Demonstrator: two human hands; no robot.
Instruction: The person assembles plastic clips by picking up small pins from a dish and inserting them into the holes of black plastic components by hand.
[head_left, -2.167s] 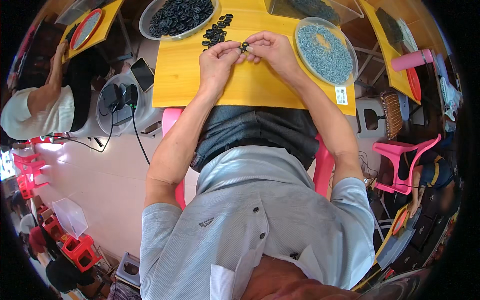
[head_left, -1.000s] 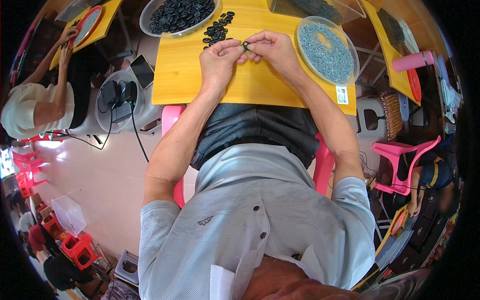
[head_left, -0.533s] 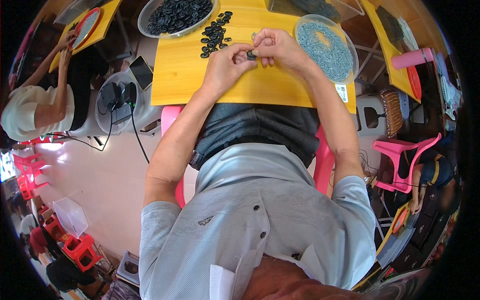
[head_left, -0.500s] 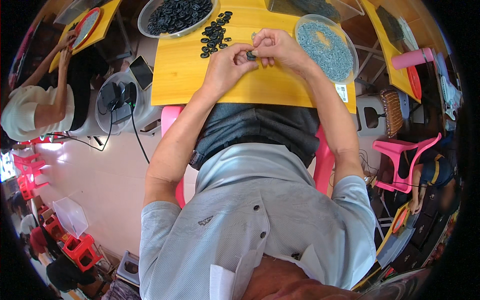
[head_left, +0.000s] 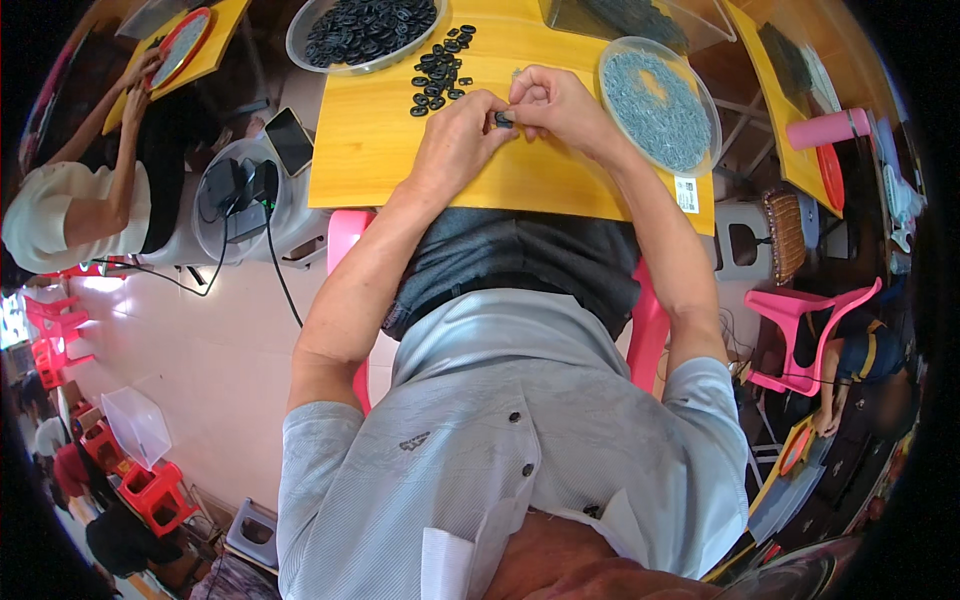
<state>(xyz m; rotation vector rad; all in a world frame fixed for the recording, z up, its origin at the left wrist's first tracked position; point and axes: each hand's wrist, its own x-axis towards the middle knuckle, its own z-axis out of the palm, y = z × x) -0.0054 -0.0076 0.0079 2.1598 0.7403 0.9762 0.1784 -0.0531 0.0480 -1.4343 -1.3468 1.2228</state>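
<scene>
We see both hands meeting over the far middle of the yellow wooden table (head_left: 400, 160). The small dark ring-shaped part (head_left: 503, 119) sits pinched between them: the left hand (head_left: 455, 145) closes its grip on it from the left with thumb and forefinger, and the right hand (head_left: 555, 105) closes on it from the right, fingertips curled in tight. Both grips are narrow, shut on this one piece, held just above the tabletop.

Left forearm runs up from the lower left, elbow bent out, wrist arched, knuckles up. Right forearm comes up along the right side, straighter, wrist turned inward so that the fingers point left toward the part.

Just beyond the left hand lies a loose scatter of small black rings (head_left: 440, 68) on the table. Behind the scatter, at the far edge, stands a round metal bowl heaped with black rings (head_left: 365, 25). Just right of the right hand sits a round clear dish of small grey-blue pieces (head_left: 657, 100), touching nothing that we can make out. A clear rectangular tub (head_left: 625, 15) stands behind it.

Off the table to the left: a clear round container holding a dark charger and cable (head_left: 240, 195), a phone (head_left: 290, 140) resting on it. Farther left, another person in a pale top (head_left: 60, 215) works at a separate yellow table.
</scene>
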